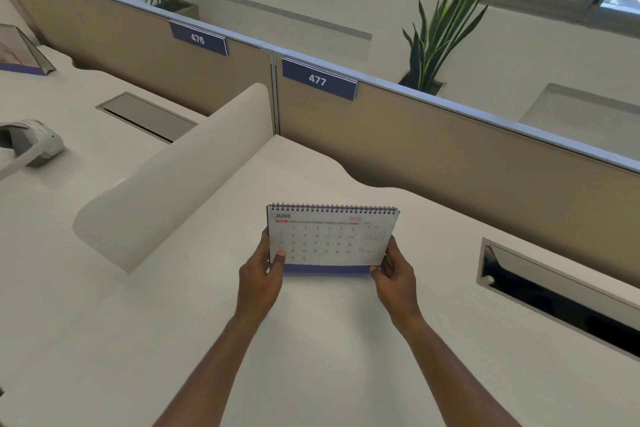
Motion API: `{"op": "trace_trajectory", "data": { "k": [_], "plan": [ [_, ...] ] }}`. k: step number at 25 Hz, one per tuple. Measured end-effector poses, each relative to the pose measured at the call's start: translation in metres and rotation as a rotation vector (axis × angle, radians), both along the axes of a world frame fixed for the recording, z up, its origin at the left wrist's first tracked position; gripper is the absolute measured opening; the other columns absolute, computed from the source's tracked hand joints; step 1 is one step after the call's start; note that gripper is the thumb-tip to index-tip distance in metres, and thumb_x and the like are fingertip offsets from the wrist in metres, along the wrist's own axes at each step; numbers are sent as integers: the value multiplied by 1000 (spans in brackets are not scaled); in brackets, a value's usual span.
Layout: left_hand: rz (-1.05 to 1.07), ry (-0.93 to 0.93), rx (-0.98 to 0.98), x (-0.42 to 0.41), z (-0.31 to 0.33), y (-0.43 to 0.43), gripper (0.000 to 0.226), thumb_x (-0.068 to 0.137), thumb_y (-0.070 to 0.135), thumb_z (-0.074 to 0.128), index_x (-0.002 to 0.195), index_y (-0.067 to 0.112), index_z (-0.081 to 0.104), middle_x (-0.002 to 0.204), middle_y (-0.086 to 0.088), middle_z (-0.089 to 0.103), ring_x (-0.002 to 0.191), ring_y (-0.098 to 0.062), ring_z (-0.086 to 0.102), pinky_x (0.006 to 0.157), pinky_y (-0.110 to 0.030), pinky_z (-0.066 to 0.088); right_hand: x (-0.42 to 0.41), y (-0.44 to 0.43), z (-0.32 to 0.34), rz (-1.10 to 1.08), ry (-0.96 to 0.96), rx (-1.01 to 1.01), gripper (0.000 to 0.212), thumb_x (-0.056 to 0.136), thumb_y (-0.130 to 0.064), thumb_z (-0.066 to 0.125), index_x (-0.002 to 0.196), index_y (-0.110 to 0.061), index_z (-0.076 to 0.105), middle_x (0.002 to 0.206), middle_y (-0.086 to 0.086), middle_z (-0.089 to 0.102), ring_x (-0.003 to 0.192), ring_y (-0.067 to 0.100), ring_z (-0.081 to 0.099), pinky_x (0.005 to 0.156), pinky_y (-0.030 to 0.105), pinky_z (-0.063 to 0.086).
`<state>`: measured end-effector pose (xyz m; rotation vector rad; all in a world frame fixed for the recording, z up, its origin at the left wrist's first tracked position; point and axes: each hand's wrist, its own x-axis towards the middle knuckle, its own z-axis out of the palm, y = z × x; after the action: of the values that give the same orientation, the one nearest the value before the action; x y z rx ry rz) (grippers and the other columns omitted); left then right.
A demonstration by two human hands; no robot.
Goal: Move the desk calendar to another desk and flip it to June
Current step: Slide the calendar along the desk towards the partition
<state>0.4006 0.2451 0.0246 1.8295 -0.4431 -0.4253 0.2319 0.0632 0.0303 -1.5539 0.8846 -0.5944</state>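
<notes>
Hands frame a spiral-bound desk calendar (329, 239) showing its JUNE page, upright at the middle of a smooth white bench (311, 340). Left hand (261, 276) grips the lower left corner, thumb on the paper face; right hand (393, 274) pinches the lower right corner. A purple card base edges the bottom. Beside it stands a curved, frosted divider (180, 180); behind, a tan fabric partition (433, 149) bears a 477 plate (318, 79).

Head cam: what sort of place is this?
Probably an open-plan office: white desks split by a beige partition, numbered signs 476 and 477 on it, and a cable hatch in the desktop.
</notes>
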Motion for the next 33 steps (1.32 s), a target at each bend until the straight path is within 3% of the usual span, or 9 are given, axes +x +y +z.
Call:
{"op": "trace_trajectory", "data": {
  "k": [3, 8, 16, 20, 21, 23, 25, 30, 33],
  "plan": [
    [41, 9, 7, 33, 0, -17, 60, 106, 12, 55, 160, 29, 36, 145, 3, 61, 128, -14, 60, 115, -33, 43, 38, -21, 1, 48, 22, -41, 80, 93, 16, 55, 160, -24, 36, 154, -4, 53, 140, 17, 53, 113, 45, 47],
    [87, -36, 11, 79, -3, -42, 50, 111, 18, 43, 159, 29, 39, 141, 8, 60, 122, -14, 59, 115, -41, 46, 97, -55, -3, 97, 39, -112, 77, 94, 12, 57, 160, -24, 37, 150, -7, 55, 138, 16, 55, 112, 46, 48],
    [151, -27, 16, 126, -18, -64, 49, 112, 20, 40, 161, 27, 37, 150, -1, 58, 131, -21, 58, 116, -39, 46, 157, -84, -27, 126, 57, -149, 76, 91, 15, 53, 158, -20, 42, 139, -9, 61, 132, 15, 59, 112, 37, 49],
    [145, -49, 59, 132, -31, -67, 52, 112, 22, 37, 163, 30, 29, 149, 1, 57, 125, -16, 55, 108, -26, 42, 163, -86, -37, 146, 92, -149, 86, 90, 18, 53, 163, -21, 30, 142, -11, 53, 135, 16, 53, 112, 38, 49],
    [144, -52, 91, 131, -35, -67, 53, 112, 21, 37, 164, 29, 27, 149, -1, 58, 123, -19, 56, 103, -25, 44, 163, -85, -38, 155, 119, -159, 89, 89, 18, 53, 163, -23, 26, 141, -11, 52, 133, 16, 53, 109, 32, 51],
    [141, -86, 187, 127, -43, -66, 56, 111, 17, 38, 165, 26, 21, 144, -7, 60, 110, -22, 57, 93, -25, 45, 162, -84, -40, 193, 201, -191, 100, 85, 17, 52, 164, -33, 17, 138, -10, 53, 124, 15, 54, 92, 7, 50],
    [116, -131, 265, 123, -49, -67, 65, 108, 8, 42, 166, 22, 15, 140, -11, 62, 100, -20, 55, 89, -26, 45, 158, -83, -42, 243, 299, -209, 110, 78, 16, 47, 163, -41, 6, 138, -8, 53, 115, 15, 54, 77, -1, 43],
    [110, -175, 382, 121, -58, -67, 79, 100, 4, 49, 166, 19, 10, 124, -15, 70, 85, -24, 56, 78, -30, 45, 152, -73, -48, 341, 425, -200, 114, 82, 12, 55, 163, -33, -11, 159, 0, 37, 132, 23, 50, 104, 33, 49],
    [90, -194, 390, 122, -60, -67, 87, 97, 5, 58, 166, 18, 7, 136, -11, 65, 100, -30, 65, 87, -36, 52, 160, -78, -45, 383, 487, -198, 115, 83, 9, 59, 163, -28, -15, 158, 3, 37, 132, 27, 50, 107, 39, 50]
  ]
}}
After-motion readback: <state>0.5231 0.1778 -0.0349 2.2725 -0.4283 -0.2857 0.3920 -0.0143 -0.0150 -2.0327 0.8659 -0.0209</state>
